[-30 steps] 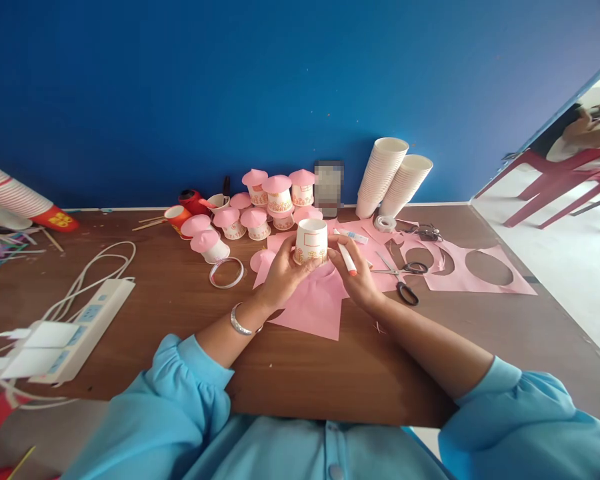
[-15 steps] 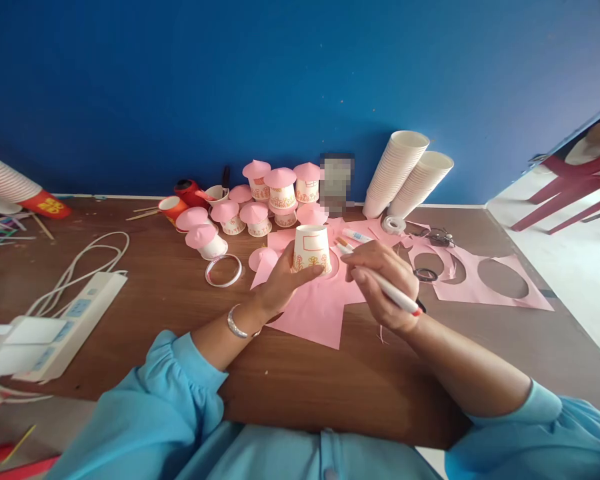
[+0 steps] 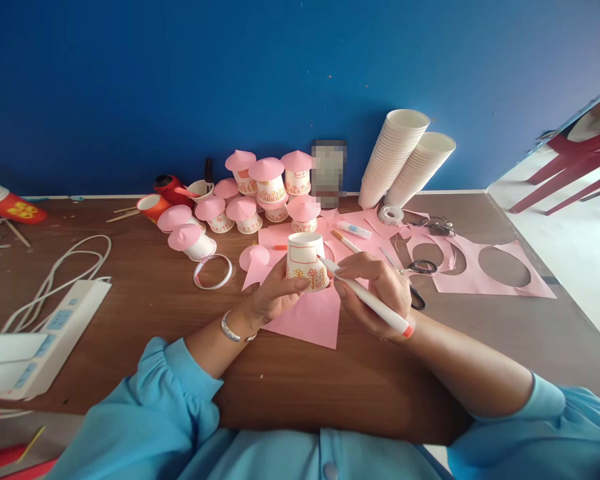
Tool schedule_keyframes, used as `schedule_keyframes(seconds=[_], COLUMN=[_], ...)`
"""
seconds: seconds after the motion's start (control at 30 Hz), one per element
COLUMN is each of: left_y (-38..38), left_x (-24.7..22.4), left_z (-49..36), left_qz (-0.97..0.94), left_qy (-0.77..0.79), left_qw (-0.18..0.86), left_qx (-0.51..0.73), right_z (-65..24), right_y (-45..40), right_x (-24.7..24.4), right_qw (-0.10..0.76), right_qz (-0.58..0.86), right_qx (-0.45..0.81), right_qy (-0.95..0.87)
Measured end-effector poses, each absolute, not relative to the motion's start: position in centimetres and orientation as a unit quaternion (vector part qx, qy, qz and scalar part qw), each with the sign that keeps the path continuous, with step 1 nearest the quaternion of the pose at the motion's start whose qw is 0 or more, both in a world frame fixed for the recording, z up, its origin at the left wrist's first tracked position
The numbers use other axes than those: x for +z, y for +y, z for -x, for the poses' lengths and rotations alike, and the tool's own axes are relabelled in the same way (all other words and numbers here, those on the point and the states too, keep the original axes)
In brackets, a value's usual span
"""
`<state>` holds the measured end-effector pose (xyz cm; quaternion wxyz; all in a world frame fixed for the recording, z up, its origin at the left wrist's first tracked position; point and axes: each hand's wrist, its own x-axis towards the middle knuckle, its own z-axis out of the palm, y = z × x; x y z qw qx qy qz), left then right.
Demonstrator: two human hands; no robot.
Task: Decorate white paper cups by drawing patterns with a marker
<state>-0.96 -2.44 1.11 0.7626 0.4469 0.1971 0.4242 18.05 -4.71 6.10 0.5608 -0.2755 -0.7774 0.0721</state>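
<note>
My left hand is closed around a white paper cup, held upside down above the pink paper. On the cup's side are a red rectangle outline and a band of red and yellow flowers. Between the fingers of my right hand is a white marker with a red end. Its tip touches the cup, or nearly so, at the right side of the rectangle. Behind the cup lie a capped marker and a glue tube.
Several decorated cups with pink paper cones stand at the back. Tall stacks of white cups lean on the blue wall. Scissors, cut pink sheets, a tape ring and a power strip lie around.
My right hand has brought the marker leftward to the cup's drawn side. The cup has turned a little in my left hand, and the whole view has shifted slightly.
</note>
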Motion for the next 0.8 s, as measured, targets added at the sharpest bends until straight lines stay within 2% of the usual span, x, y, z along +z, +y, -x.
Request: schedule_keyframes(seconds=[0.37, 0.8], left_y=[-2.3, -2.8], left_x=[-0.1, -0.3], left_z=[0.3, 0.0], left_qz=[-0.448, -0.453], left_qy=[0.349, 0.362], left_qw=[0.682, 0.681], left_qx=[0.461, 0.448], right_z=[-17.7, -17.6], right_y=[-4.4, -4.0], right_x=[4.9, 4.2], right_qw=[0.513, 0.494], right_qz=[0.249, 0.264], right_qx=[0.006, 0.001], right_qy=[-0.821, -0.828])
